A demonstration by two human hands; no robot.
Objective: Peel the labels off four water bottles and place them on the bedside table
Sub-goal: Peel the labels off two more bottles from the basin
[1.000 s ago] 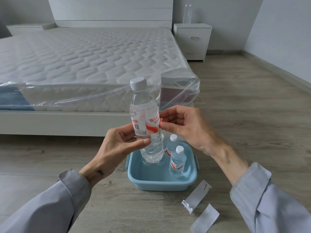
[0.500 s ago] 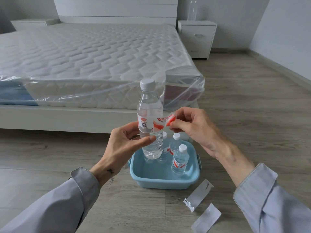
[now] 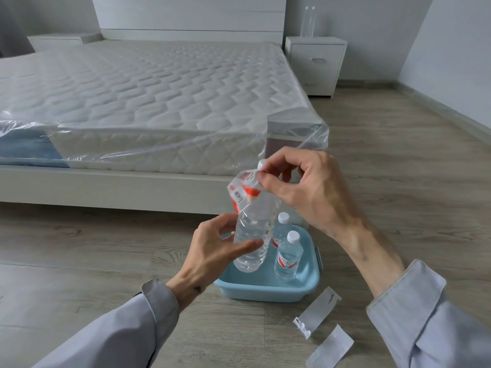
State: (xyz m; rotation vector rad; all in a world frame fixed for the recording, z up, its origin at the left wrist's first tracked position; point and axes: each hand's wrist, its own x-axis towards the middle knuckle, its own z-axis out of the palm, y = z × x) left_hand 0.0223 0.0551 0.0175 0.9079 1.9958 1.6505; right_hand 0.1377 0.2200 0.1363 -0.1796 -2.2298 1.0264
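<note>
Bed (image 3: 148, 96) w/ plastic-wrapped mattress fills the left; bedside table (image 3: 314, 65) at far right corner, its tabletop already carrying clear bottles, count too blurry to call. On the floor in front of us: blue tub (image 3: 305, 290) w/ two labelled bottles standing in it, two peeled labels (image 3: 317, 312) lying just beside it. Held bottle (image 3: 252, 235) sits above the tub, tilted, lower body wrapped by our left hand (image 3: 218, 251). Right hand (image 3: 305, 189) pinches the label (image 3: 243, 191), thumb + index, label mostly lifted off. Our call for this step: keep left grip firm, pull along the seam w/ steady tension so film doesn't tear, don't squeeze the bottle.
</note>
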